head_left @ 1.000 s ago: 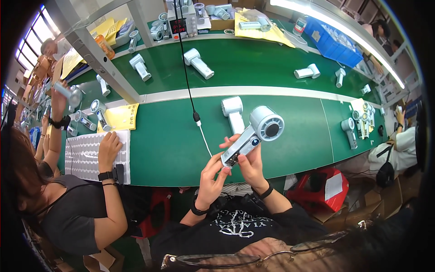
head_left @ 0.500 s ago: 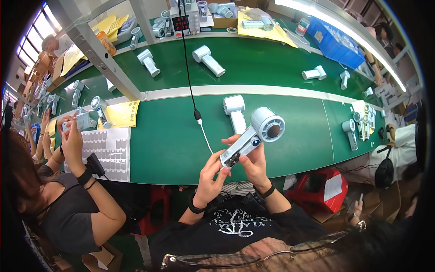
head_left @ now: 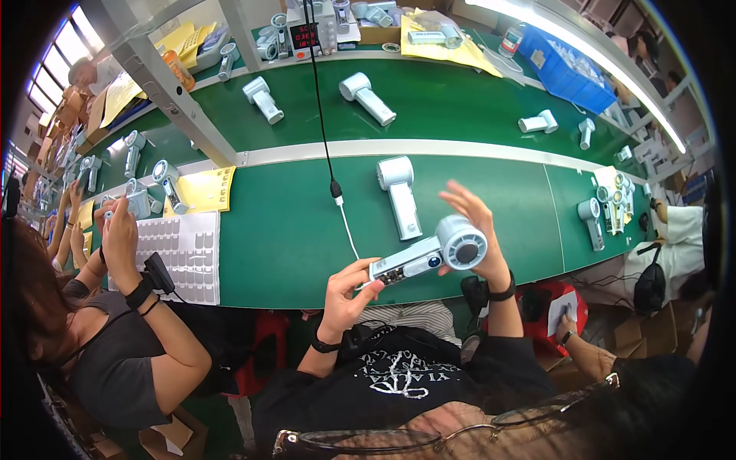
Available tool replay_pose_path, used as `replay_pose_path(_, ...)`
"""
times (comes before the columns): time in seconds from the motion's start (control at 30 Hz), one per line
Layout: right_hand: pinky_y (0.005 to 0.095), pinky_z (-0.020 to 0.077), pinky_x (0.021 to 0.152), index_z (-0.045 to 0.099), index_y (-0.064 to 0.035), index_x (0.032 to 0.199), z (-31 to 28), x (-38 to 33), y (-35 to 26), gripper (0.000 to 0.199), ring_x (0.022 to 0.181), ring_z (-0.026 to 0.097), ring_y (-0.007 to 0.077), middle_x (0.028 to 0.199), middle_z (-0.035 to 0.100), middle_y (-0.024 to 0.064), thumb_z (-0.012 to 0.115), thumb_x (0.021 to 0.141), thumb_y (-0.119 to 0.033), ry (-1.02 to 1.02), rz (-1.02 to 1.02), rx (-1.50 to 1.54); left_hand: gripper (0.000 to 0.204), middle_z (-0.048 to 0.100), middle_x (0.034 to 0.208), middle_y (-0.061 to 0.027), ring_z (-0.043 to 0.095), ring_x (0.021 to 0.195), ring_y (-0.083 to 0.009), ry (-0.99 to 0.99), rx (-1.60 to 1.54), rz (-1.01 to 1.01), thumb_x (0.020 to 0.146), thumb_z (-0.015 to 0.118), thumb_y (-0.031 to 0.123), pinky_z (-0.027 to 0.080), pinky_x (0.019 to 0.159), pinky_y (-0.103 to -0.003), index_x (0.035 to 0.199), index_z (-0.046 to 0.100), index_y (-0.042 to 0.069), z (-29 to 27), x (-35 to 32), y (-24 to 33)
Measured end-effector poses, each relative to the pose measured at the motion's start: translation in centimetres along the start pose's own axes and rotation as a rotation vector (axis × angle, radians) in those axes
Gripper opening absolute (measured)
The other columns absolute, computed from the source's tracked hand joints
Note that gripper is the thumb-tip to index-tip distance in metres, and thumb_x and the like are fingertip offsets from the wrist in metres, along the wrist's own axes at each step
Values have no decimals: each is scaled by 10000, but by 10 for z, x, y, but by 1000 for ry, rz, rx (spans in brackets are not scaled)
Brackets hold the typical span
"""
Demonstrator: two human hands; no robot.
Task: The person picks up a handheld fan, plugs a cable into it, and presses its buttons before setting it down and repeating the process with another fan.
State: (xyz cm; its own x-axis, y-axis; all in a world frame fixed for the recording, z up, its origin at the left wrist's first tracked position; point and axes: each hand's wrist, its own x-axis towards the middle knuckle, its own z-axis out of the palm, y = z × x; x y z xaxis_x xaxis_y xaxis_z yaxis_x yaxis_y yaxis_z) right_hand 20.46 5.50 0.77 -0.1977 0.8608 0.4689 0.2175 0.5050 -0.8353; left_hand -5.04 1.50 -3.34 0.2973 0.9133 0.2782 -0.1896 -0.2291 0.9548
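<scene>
A pale blue handheld fan [head_left: 424,259] is in front of my chest, its round grille end to the right and its circuit board showing in the open handle. My left hand [head_left: 346,297] pinches the handle's end, fingers closed around it. A white cable [head_left: 348,228] runs down to that end; the handle and fingers hide where it meets the fan. Behind the fan head is my right hand [head_left: 484,230], its fingers stretched out and apart; the head partly covers the palm. Just beyond, a second handheld fan [head_left: 400,201] lies on the green bench.
The bench [head_left: 291,253] has a pale rail [head_left: 307,154] along its far side. More fans [head_left: 368,100] lie on the strip beyond. A small box with a red display [head_left: 305,36] stands at the back. A co-worker [head_left: 115,345] sits left beside a sheet of grey stickers [head_left: 180,257].
My right hand has let go of the handle and moved right and up, fingers spreading. The fan has turned flatter. On the far strip, fans have shifted right, and the display reads differently.
</scene>
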Motion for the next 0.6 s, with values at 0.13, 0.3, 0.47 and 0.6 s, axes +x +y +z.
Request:
replay_pose_path(0.13, 499, 418, 993, 398, -28, 1271, -8, 5, 6, 895, 1190, 516, 376, 1279, 510, 241, 900, 557, -227, -117, -316, -36, 224, 593, 1123, -166, 553, 741, -138, -85, 74, -78, 928, 552, 101, 436, 649, -262, 799, 596, -76, -3, 1, 6)
replay_pose_path(0.3, 569, 401, 989, 408, -45, 1236, -10, -3, 5, 836, 1142, 545, 399, 1205, 559, 249, 897, 573, -187, -118, -385, -129, 371, 528, 1226, -202, 540, 842, -149, -149, 35, -71, 997, 430, 219, 417, 689, -238, 846, 599, -76, -8, 4, 15)
replay_pose_path(0.47, 609, 381, 985, 429, -67, 1181, 3, -10, 8, 771, 1065, 583, 349, 1152, 572, 228, 894, 589, -234, -44, -360, 60, 385, 486, 1245, -154, 501, 744, -119, -146, 116, -16, 1012, 366, 199, 407, 647, -241, 871, 582, -87, -8, 8, 15)
replay_pose_path(0.6, 613, 378, 984, 416, -69, 1181, 5, -12, 13, 758, 1001, 602, 318, 1072, 594, 192, 888, 606, -218, -56, -370, 80, 379, 481, 1215, -132, 481, 710, -103, -102, 151, -30, 1009, 373, 193, 399, 631, -237, 864, 581, -89, -4, 5, 16)
